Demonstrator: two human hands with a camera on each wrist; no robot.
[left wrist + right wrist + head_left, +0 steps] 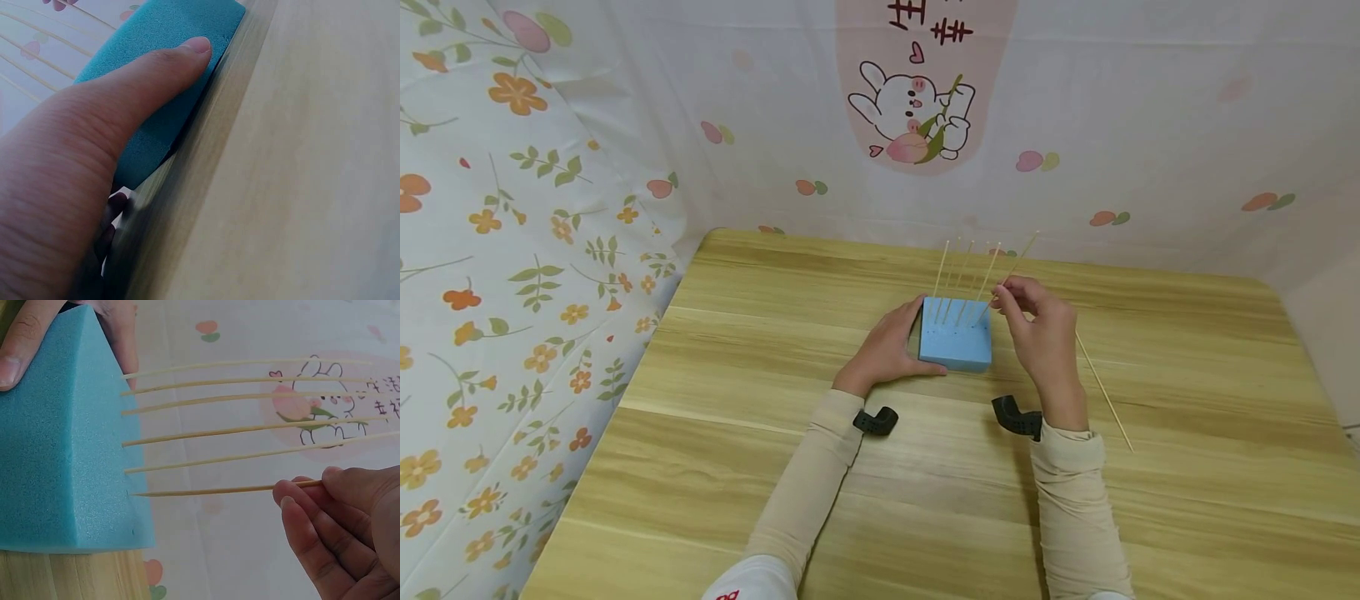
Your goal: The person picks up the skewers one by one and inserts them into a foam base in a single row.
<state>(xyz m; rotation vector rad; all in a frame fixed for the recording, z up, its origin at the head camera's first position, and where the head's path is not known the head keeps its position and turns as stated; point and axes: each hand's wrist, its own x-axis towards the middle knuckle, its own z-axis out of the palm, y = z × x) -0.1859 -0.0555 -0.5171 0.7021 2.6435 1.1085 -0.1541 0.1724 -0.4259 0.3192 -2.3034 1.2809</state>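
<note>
A blue foam block (957,343) rests on the wooden table. Along its far part stands a row of several thin bamboo skewers (206,436). My left hand (887,346) grips the block from the left, its thumb against the near side and its fingers around toward the back. Between thumb and fingertips, my right hand (1041,333) pinches another bamboo skewer (225,490) at the right end of the row. In the right wrist view that skewer's pointed tip meets the block's top face; how deep it sits I cannot tell. Small dark holes show nearer the block's front.
A loose skewer (1105,392) lies on the table (760,467) to the right of my right hand. Black wrist devices (876,421) sit at both cuffs. Behind the table hangs a patterned cloth (760,100), and a floral one (535,283) covers the left side.
</note>
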